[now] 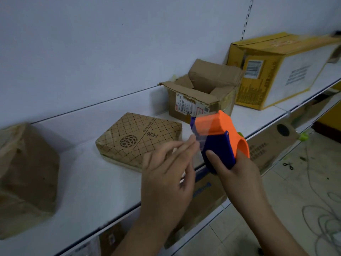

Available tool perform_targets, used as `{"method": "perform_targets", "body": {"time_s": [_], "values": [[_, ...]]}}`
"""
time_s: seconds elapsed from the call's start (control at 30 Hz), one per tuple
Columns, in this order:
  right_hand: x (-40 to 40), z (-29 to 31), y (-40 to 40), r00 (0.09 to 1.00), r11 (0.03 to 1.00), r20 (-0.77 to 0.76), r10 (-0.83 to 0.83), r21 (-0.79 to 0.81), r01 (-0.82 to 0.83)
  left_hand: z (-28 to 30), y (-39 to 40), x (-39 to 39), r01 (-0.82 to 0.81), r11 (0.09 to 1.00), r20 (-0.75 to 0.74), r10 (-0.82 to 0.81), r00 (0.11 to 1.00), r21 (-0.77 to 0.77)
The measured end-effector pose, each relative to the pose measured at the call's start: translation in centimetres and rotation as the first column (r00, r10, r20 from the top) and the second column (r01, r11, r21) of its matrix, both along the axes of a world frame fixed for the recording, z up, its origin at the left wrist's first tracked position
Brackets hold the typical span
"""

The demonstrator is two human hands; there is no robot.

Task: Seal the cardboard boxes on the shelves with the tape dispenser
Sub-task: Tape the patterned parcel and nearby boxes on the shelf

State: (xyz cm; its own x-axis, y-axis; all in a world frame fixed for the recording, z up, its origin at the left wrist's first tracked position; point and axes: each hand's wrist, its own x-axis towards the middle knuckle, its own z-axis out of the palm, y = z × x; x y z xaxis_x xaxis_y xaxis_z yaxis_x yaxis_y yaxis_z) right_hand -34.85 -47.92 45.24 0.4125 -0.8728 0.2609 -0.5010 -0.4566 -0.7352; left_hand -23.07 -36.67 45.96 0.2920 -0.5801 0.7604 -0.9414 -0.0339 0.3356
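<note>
My right hand (pixel 238 169) grips an orange and blue tape dispenser (pixel 219 137) above the front edge of the white shelf (pixel 88 182). My left hand (pixel 166 174) pinches the clear tape end (pixel 200 140) hanging from the dispenser's front. Just behind my left hand a flat patterned brown box (pixel 136 137) lies closed on the shelf. Further back stands a small brown cardboard box (pixel 201 93) with its top flaps open. A big yellow and white box (pixel 280 69) lies at the far right. A plain brown box (pixel 25 178) stands at the left.
A white wall backs the shelf. Below the shelf's front edge, more cardboard boxes (pixel 273 145) sit on a lower level. The tiled floor (pixel 304 200) at the right holds scissors (pixel 288 165) and loose coiled cord.
</note>
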Motion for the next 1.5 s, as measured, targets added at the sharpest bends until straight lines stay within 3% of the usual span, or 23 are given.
{"method": "perform_targets", "body": {"time_s": [0.17, 0.33, 0.4, 0.5, 0.6, 0.67, 0.77, 0.83, 0.9, 1.03, 1.1, 1.27, 1.5], "values": [[0.7, 0.5, 0.5, 0.936, 0.933, 0.344, 0.069, 0.311, -0.183, -2.3, -1.2, -2.2, 0.029, 0.971, 0.028, -0.037, 0.999, 0.235], [1.4, 0.5, 1.0, 0.916, 0.899, 0.397, 0.055, 0.379, -0.219, -3.5, -2.4, -3.3, -0.007, 0.933, -0.005, 0.009, 1.0, 0.361], [1.4, 0.7, 1.0, 0.887, 0.876, 0.463, -0.001, 0.428, -0.222, -3.6, -2.6, -3.8, 0.05, 0.928, -0.048, -0.035, 0.998, 0.37], [1.2, 0.7, 0.9, 0.845, 0.813, 0.53, -0.075, 0.523, -0.256, -3.6, -2.6, -4.0, 0.238, 0.934, -0.24, -0.175, 0.955, 0.265], [1.2, 0.3, 0.7, 0.876, 0.846, 0.474, -0.091, 0.5, -0.184, -3.8, -2.2, -3.1, 0.408, 0.894, -0.353, -0.326, 0.877, 0.188], [0.9, 0.1, 0.2, 0.885, 0.869, 0.444, -0.139, 0.483, -0.106, -4.3, -1.2, -2.4, 0.425, 0.889, -0.308, -0.361, 0.88, 0.17], [0.1, 0.1, -1.4, 0.897, 0.902, 0.405, -0.179, 0.431, -0.014, -4.0, 1.2, 0.0, 0.296, 0.934, -0.069, -0.287, 0.955, 0.199], [-0.4, 0.2, -2.1, 0.909, 0.909, 0.379, -0.173, 0.418, -0.002, -3.0, 2.2, 3.2, 0.188, 0.956, 0.149, -0.224, 0.963, 0.224], [-0.4, 0.1, -2.0, 0.929, 0.91, 0.339, -0.146, 0.414, -0.008, -1.9, 2.9, 6.9, 0.065, 0.954, 0.239, -0.139, 0.961, 0.294], [-0.2, -0.5, -0.8, 0.965, 0.935, 0.259, -0.042, 0.35, -0.054, -1.5, 2.8, 12.1, -0.15, 0.788, 0.247, -0.003, 0.969, 0.597], [-0.4, -0.4, -0.7, 0.966, 0.929, 0.256, -0.018, 0.362, -0.078, -2.1, 2.1, 12.5, -0.174, 0.755, 0.223, 0.039, 0.974, 0.632], [-1.7, -0.6, -1.0, 0.974, 0.867, 0.225, -0.039, 0.492, -0.079, -2.1, 2.0, 10.8, -0.175, 0.797, 0.23, 0.047, 0.972, 0.578], [-4.5, -1.3, -1.2, 0.981, 0.838, 0.192, -0.014, 0.537, -0.093, -2.5, 2.5, 8.6, -0.084, 0.887, 0.125, 0.03, 0.992, 0.454]]}}
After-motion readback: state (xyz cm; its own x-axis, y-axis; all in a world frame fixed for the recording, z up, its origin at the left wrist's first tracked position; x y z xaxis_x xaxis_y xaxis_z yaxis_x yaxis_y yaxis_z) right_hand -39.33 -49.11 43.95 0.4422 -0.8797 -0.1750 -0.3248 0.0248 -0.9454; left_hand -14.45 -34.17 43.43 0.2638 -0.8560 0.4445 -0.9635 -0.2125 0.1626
